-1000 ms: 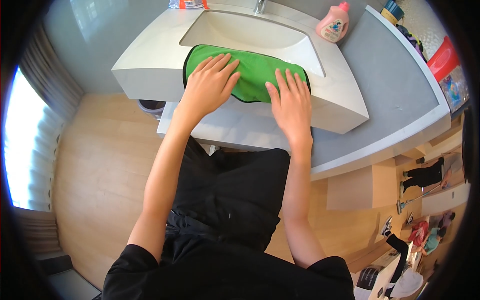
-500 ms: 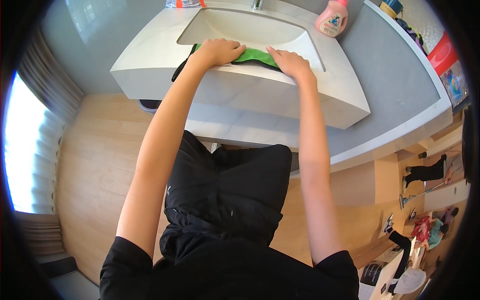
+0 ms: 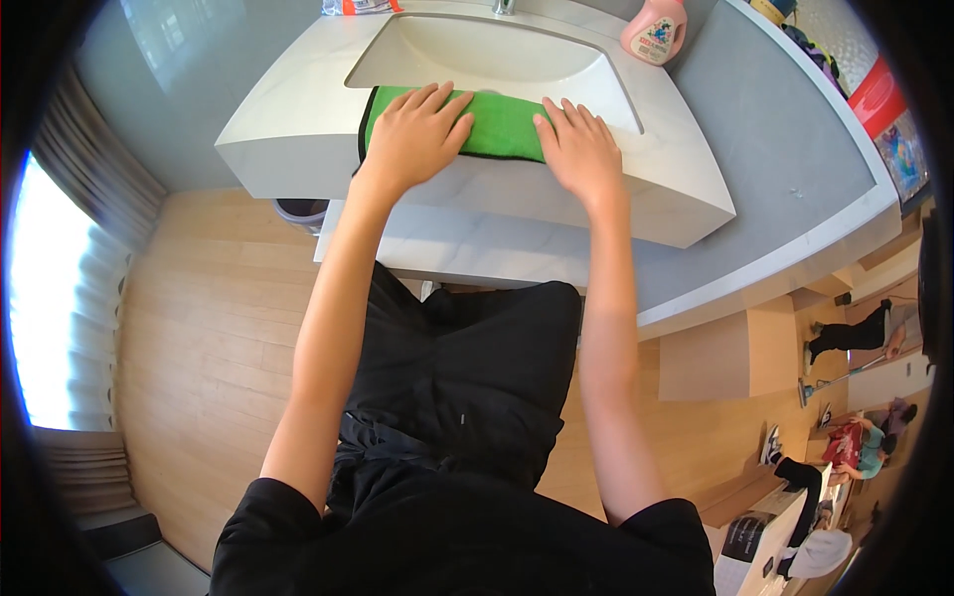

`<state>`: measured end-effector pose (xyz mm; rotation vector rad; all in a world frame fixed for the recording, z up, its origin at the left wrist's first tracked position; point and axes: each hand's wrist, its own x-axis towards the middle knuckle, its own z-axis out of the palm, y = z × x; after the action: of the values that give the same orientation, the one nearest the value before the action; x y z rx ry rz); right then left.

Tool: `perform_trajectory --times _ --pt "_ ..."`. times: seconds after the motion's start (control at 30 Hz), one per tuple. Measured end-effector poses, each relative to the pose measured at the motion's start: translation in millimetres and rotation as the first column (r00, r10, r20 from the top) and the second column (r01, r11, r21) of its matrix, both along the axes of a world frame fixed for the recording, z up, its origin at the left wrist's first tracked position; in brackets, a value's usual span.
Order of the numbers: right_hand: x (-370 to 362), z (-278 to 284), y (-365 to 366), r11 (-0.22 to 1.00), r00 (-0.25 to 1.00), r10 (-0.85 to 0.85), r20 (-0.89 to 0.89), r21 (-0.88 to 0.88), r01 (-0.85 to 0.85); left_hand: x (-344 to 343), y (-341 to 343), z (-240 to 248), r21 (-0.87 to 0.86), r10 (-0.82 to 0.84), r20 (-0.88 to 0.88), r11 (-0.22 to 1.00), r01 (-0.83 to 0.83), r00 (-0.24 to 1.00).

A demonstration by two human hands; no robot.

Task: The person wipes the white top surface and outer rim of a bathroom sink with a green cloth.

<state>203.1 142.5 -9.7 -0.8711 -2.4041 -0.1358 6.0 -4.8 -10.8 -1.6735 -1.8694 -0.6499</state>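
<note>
A green cloth [image 3: 502,127] with black edging lies over the front edge of the white countertop, in front of the sink basin [image 3: 477,55]. My left hand [image 3: 415,137] rests flat on the cloth's left part, its fingers stretched toward the basin. On the right end of the cloth lies my right hand [image 3: 580,149], fingers extended and slightly apart. The cloth is spread out between the two hands, and its lower edge hangs a little over the counter's front face.
A pink bottle [image 3: 654,32] stands on the counter's right, near a grey partition [image 3: 775,159]. An orange and white packet [image 3: 360,6] and a faucet [image 3: 504,7] are at the back. Below the counter sits a bin [image 3: 301,212]. Several people are far off at the right.
The cloth, bunched up along the basin's front edge before, is now spread flatter, with more green showing. My hands have flattened, their fingers stretching out over it.
</note>
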Motion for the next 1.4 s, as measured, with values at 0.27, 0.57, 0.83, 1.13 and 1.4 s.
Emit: perform_trajectory --times 0.27,0.57,0.83,1.13,1.4 --pt "38.6 -5.4 -77.0 0.989 0.988 0.038 -0.153 0.146 -0.015 47.0 -61.3 -2.5 0.068 -0.081 0.096 0.995 0.075 0.992" --pt "39.7 -5.4 -85.5 0.997 0.976 0.029 -0.218 0.074 -0.013 39.3 -54.5 1.0 0.055 -0.108 0.141 0.993 0.102 0.984" --pt "10.6 -2.8 -29.6 0.995 0.994 -0.028 -0.109 0.094 0.039 9.3 0.9 2.8 -0.003 -0.07 0.079 0.998 0.07 0.994" --pt "-11.6 40.5 38.2 0.912 0.942 -0.086 0.325 -0.354 0.205 -15.5 55.5 32.4 -0.503 0.036 0.16 0.863 0.05 0.986" --pt "4.3 34.2 37.9 0.941 0.978 0.004 0.21 -0.331 0.068 -2.0 49.0 7.7 -0.239 0.035 0.111 0.971 -0.008 0.993"
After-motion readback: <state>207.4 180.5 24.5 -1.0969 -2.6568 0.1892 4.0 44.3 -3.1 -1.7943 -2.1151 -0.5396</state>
